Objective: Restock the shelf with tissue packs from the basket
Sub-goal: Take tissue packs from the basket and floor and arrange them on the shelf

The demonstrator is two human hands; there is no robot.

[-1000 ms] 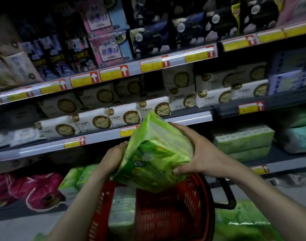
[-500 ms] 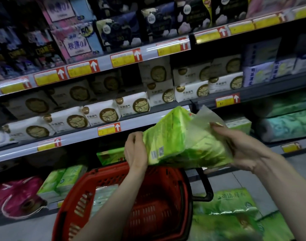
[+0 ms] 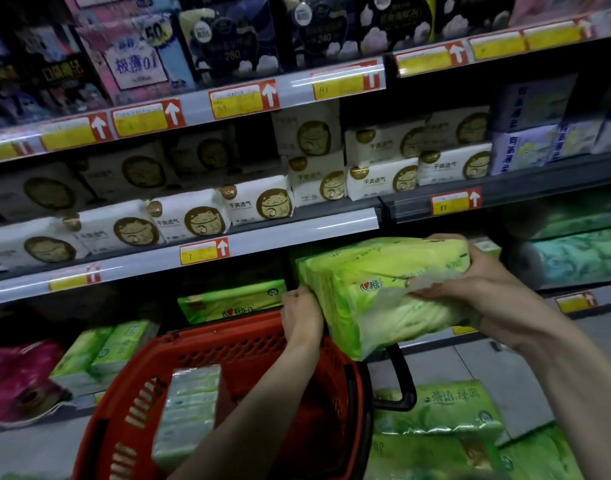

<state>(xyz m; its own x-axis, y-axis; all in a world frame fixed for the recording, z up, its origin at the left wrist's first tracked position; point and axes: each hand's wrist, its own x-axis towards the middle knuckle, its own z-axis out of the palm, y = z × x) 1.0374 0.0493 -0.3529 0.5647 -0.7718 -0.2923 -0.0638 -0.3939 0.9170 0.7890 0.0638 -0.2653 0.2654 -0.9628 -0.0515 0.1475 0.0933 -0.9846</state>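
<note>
Change since a second ago: the tissue pack [image 3: 383,292], then on end over the basket, now lies lengthwise in your hands, and its far side is at the dark opening under the lower rail.

Item 1. Shelf [image 3: 332,225]: several tiers with rails across the front. White packs with a round cat emblem [image 3: 189,220] fill the middle tier. Green packs [image 3: 228,299] lie in the tier below, to the left of the one you hold.

Item 2. Basket [image 3: 131,393]: red plastic with a black handle [image 3: 401,382], on the floor below your arms.

Item 3. Green packs on the floor [image 3: 442,417]: just to the right of the basket.

Item 4. Tissue pack: green wrapper, held in the air above the basket's right rim.

Item 5. Pale pack [image 3: 189,410]: lying inside the basket. It is blurred, but seems to be another tissue pack.

Item 6. Right hand [image 3: 470,275]: you grip the pack's right end, fingers over the top and thumb on the loose front wrapper.

Item 7. Left hand [image 3: 302,318]: your fingers curl round the pack's lower left end.

Item 8. Price tag [image 3: 203,251]: yellow with a red arrow, on the lower rail.
</note>
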